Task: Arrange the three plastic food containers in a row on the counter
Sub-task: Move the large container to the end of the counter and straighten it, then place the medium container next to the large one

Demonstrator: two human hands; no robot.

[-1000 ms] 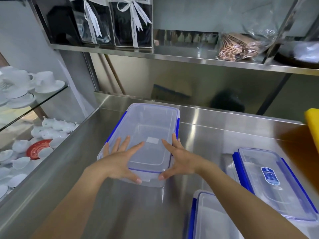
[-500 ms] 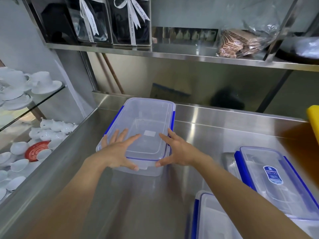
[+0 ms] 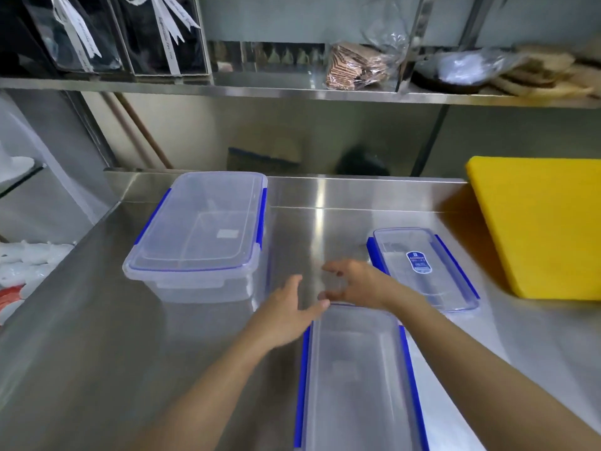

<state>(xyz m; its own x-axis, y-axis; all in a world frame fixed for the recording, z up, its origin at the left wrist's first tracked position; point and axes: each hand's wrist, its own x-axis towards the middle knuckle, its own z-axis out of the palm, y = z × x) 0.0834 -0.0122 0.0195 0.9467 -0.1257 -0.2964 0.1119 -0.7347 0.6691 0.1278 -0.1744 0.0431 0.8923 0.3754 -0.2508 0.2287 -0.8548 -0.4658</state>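
Note:
Three clear plastic containers with blue clips sit on the steel counter (image 3: 97, 336). The deep container (image 3: 201, 236) stands at the back left, with nothing touching it. A shallow container with a blue label (image 3: 422, 268) lies to the right. The third container (image 3: 354, 379) lies nearest me, running toward the front edge. My left hand (image 3: 286, 314) is open, its fingertips at that container's far left corner. My right hand (image 3: 354, 281) hovers just past its far end with curled, spread fingers and holds nothing.
A yellow cutting board (image 3: 536, 222) lies at the right side of the counter. A steel shelf (image 3: 292, 89) above carries black ribboned boxes and plastic bags. White cups and saucers (image 3: 29, 258) sit on glass shelves beyond the counter's left edge.
Both hands have let go of the deep container, which now rests at the back left. They have moved right and toward me, to the far end of the nearest container. The view has shifted right.

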